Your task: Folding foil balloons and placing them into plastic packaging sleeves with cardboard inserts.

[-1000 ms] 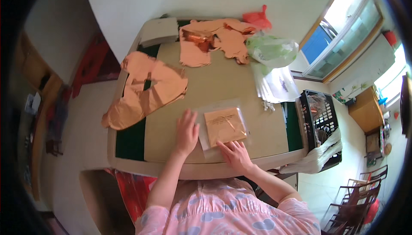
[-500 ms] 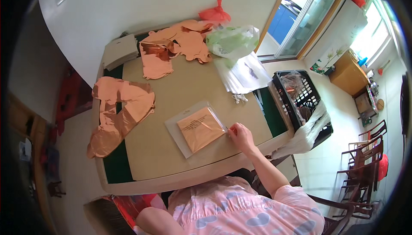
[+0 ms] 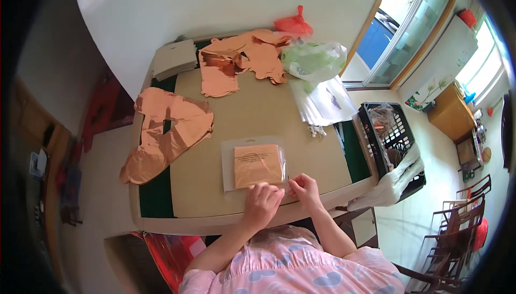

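A clear plastic bag (image 3: 228, 170) lies flat near the table's front edge, with a folded sheet of rose-gold foil (image 3: 258, 170) inside it. My left hand (image 3: 262, 204) is at the bag's lower edge, fingers bent and closed; what they hold, if anything, is hidden. Just right of it, my right hand (image 3: 305, 191) pinches, by the bag's lower right corner. A thin dark thing shows at its fingertips, too small to name. Flat rose-gold foil balloons lie at the left (image 3: 174, 127) and in a pile (image 3: 220, 82) at the back.
Grey-brown cards (image 3: 174, 60) are stacked at the back left. Clear bags (image 3: 325, 100), a green-white plastic bag (image 3: 317, 60) and a red bag (image 3: 293, 24) are at the back right. A black crate (image 3: 388, 133) stands beside the table's right edge.
My left hand has come onto the table at the bag's lower edge. The bag has turned straighter and sits nearer me. My right hand has moved from its side to its lower corner.
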`<state>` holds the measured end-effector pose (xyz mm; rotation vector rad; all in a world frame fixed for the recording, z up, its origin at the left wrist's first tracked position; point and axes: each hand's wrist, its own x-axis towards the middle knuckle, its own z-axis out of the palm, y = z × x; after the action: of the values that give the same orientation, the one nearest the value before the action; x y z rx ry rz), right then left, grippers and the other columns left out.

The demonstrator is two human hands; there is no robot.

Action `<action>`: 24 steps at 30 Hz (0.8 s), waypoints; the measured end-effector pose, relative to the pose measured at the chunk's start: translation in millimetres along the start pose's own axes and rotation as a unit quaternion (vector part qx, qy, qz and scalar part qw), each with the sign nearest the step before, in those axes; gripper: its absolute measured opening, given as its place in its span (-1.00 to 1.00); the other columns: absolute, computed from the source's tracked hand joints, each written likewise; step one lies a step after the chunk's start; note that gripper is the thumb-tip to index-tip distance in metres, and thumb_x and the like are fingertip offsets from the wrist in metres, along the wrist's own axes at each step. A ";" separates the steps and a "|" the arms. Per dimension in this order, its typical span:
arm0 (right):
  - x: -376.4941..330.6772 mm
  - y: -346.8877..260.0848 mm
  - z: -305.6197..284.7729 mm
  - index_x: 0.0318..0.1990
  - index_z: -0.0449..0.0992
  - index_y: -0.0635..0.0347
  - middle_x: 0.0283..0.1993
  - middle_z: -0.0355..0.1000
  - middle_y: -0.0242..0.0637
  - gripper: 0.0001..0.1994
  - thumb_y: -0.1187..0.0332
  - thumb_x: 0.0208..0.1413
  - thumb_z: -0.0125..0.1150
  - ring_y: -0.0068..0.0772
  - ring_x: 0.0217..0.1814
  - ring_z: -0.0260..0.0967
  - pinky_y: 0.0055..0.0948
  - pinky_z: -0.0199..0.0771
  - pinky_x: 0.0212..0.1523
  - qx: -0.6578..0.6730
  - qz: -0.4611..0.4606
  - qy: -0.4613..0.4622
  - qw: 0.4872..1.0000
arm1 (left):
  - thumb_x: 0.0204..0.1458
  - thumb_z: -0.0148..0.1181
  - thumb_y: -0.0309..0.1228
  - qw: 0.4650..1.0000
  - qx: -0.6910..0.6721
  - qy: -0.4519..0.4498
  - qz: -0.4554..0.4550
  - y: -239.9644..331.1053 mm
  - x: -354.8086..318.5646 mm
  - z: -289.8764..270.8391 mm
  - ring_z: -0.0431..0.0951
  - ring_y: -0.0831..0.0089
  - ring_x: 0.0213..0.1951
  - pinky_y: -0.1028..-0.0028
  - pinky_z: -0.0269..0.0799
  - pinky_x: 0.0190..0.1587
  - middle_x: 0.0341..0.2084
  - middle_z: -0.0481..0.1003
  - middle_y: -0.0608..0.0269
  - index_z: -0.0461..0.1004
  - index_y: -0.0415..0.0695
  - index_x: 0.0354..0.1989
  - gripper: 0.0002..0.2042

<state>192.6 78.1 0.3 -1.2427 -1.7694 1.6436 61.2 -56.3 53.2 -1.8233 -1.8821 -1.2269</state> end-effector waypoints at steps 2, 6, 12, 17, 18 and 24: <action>-5.3 -3.1 1.3 -0.33 0.47 0.27 -0.52 0.47 -0.38 -0.89 0.42 0.18 0.21 -0.62 -0.51 0.41 -0.62 0.43 -0.47 0.034 0.018 0.001 0.999 | -0.06 0.30 -0.40 0.997 -0.008 -0.054 -0.048 -9.7 -6.4 25.8 0.41 0.39 -0.17 0.33 0.27 -0.14 -0.38 0.44 0.43 0.55 -0.03 -0.33 -0.89; -7.8 -3.6 2.6 -0.33 0.47 0.27 -0.49 0.47 -0.39 -0.90 0.43 0.17 0.22 -0.64 -0.49 0.40 -0.64 0.42 -0.46 0.088 0.042 0.001 0.995 | -0.06 0.26 -0.39 0.996 -0.009 -0.076 -0.049 -9.0 0.6 39.3 0.41 0.39 -0.21 0.33 0.27 -0.14 -0.42 0.44 0.40 0.55 -0.04 -0.43 -0.95; -10.9 -4.7 3.4 -0.34 0.47 0.27 -0.49 0.46 -0.41 -0.90 0.44 0.17 0.21 -0.65 -0.50 0.37 -0.65 0.37 -0.48 0.071 -0.001 0.027 0.997 | -0.04 0.10 -0.38 0.987 0.063 -0.146 0.007 -8.8 10.1 44.1 0.41 0.38 -0.24 0.35 0.29 -0.13 -0.45 0.43 0.34 0.50 -0.06 -0.52 -0.90; -10.5 -6.0 -2.8 -0.34 0.48 0.29 -0.49 0.48 -0.38 -0.91 0.46 0.17 0.19 -0.64 -0.50 0.39 -0.64 0.42 -0.48 0.050 -0.001 0.020 0.999 | -0.06 0.14 -0.36 0.981 0.094 -0.169 0.031 -5.8 11.4 49.9 0.42 0.37 -0.22 0.35 0.29 -0.13 -0.46 0.42 0.30 0.48 -0.06 -0.51 -0.92; -7.5 -3.0 -3.9 -0.34 0.48 0.29 -0.49 0.48 -0.38 -0.91 0.46 0.17 0.19 -0.64 -0.50 0.39 -0.64 0.42 -0.48 0.049 -0.004 0.019 0.999 | -0.06 0.14 -0.36 0.981 0.095 -0.166 0.031 -6.3 9.9 48.8 0.42 0.37 -0.22 0.35 0.29 -0.13 -0.46 0.42 0.30 0.48 -0.06 -0.51 -0.92; 5.5 1.2 -29.1 -0.31 0.47 0.24 -0.47 0.50 -0.33 -0.90 0.41 0.19 0.18 -0.58 -0.50 0.43 -0.60 0.45 -0.50 0.072 0.032 0.034 0.996 | 0.18 0.08 -0.37 0.834 -0.401 -0.034 -0.378 -47.4 -12.0 -21.4 0.58 0.35 -0.47 0.44 0.41 -0.49 -0.43 0.58 0.16 0.33 -0.08 -0.41 -0.86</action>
<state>213.4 99.0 4.0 -1.2851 -1.5572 1.7110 12.5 -73.2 39.7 -1.3787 -2.4614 -2.5617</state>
